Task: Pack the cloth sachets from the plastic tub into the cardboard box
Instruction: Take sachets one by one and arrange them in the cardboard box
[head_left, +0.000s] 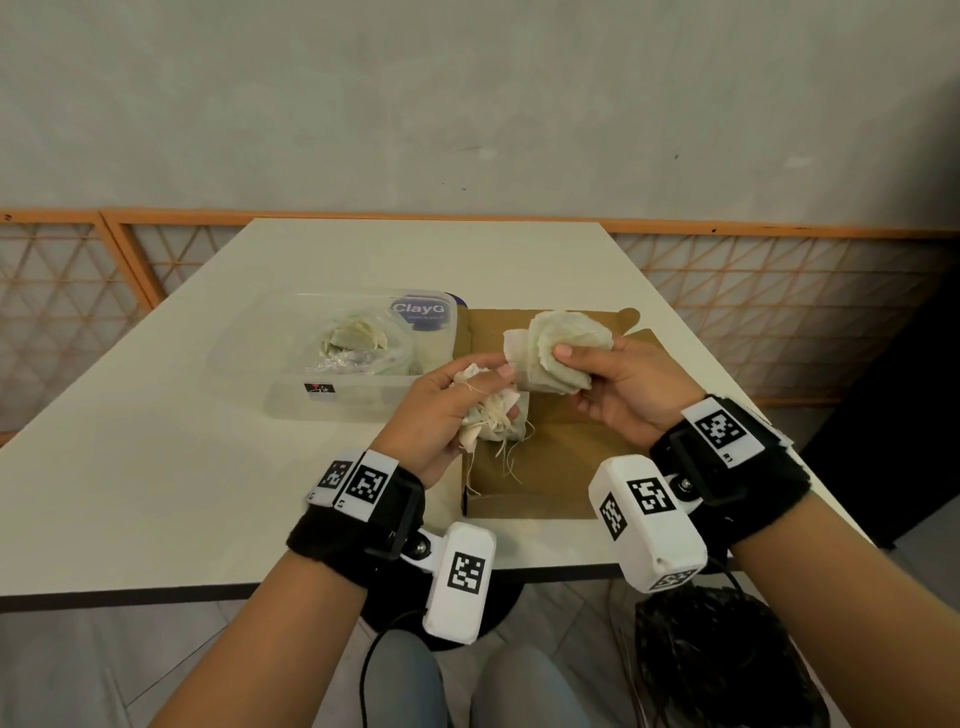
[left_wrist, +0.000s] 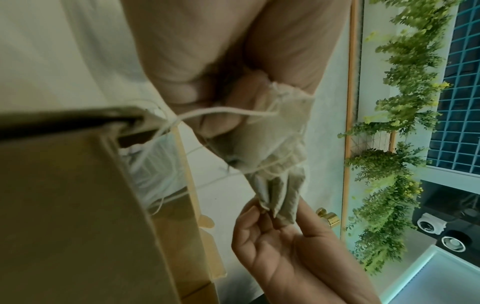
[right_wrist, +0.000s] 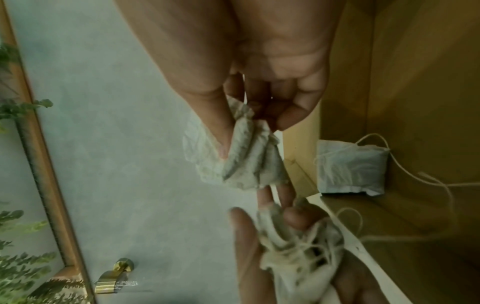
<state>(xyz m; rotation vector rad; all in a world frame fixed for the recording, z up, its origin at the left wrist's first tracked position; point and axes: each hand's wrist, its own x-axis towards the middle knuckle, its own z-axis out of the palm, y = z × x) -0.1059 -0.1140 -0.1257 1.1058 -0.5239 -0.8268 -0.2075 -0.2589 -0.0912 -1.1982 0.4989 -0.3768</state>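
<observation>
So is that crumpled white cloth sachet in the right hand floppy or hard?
Probably floppy: the crumpled white cloth sachet folds and creases where the right hand pinches it. Likely light, since fingertips alone hold it up. Its loose strings may snag.

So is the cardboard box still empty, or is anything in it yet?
Not empty. One sachet already lies inside the cardboard box, its strings trailing over the floor; both hands hold others above it.

Right hand (right_wrist: 259, 86), frame top, pinching crumpled sachet (right_wrist: 249, 162); left hand (right_wrist: 298, 257), lower centre, holding stringed sachets (right_wrist: 298, 246); one sachet (right_wrist: 350, 170) inside cardboard box (right_wrist: 420, 102), right.
</observation>
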